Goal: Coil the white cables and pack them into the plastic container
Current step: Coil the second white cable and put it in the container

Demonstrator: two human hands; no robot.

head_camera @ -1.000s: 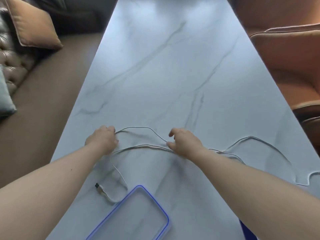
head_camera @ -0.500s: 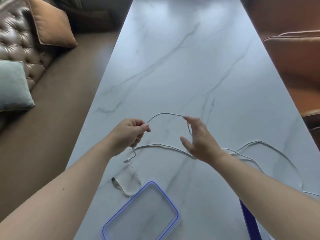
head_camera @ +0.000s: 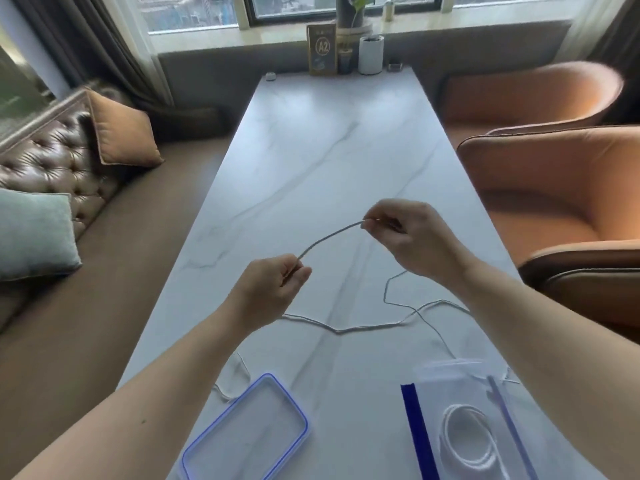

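Observation:
A white cable (head_camera: 360, 328) trails in loose bends over the marble table (head_camera: 311, 161). My left hand (head_camera: 273, 292) pinches it above the table, and my right hand (head_camera: 405, 237) pinches it further along, higher and to the right. A short stretch of cable runs taut between the two hands. The clear plastic container (head_camera: 464, 420) with blue clips stands at the near right and holds a coiled white cable (head_camera: 467, 438). Its blue-rimmed lid (head_camera: 249, 434) lies flat at the near left. My right forearm hides part of the cable.
A brown tufted sofa (head_camera: 52, 168) with an orange and a grey cushion runs along the left. Two orange armchairs (head_camera: 554, 174) stand at the right. At the table's far end are a sign marked A2 (head_camera: 322, 50) and a white pot (head_camera: 371, 54).
Both hands have lifted off the table with the cable. The right hand has closed into a pinch and pulled the stretch straight. The view has tilted up, and the container now shows.

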